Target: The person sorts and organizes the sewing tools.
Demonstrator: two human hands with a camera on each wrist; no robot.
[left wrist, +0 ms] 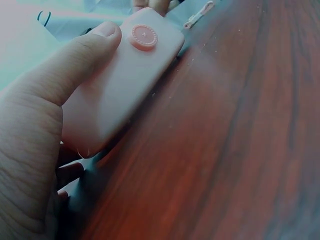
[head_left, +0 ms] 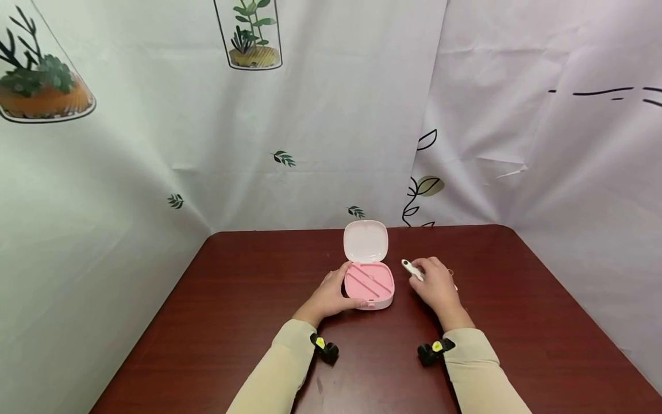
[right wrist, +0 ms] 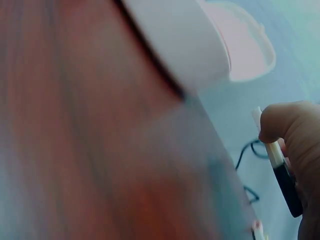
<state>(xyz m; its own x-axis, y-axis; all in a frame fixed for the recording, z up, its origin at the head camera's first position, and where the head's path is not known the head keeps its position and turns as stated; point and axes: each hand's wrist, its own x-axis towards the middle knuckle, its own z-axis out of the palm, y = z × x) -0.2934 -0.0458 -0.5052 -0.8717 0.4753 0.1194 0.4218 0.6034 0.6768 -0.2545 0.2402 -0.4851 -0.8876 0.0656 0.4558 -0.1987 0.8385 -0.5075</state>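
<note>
A pink and white box rests on the table, its white-lined lid raised at the back. Diagonal ridges cross its pink inside. My left hand grips the box's left side, the thumb on the front wall beside a round pink button. To the right, my right hand pinches a slim white stick just above the table. In the right wrist view the stick shows a black section; its exact kind cannot be told. The hand hides part of it.
The brown wooden table reaches back to a white printed curtain. A small pale stick-like thing lies near the right hand, mostly hidden in the head view. Black wrist cameras are strapped on both wrists.
</note>
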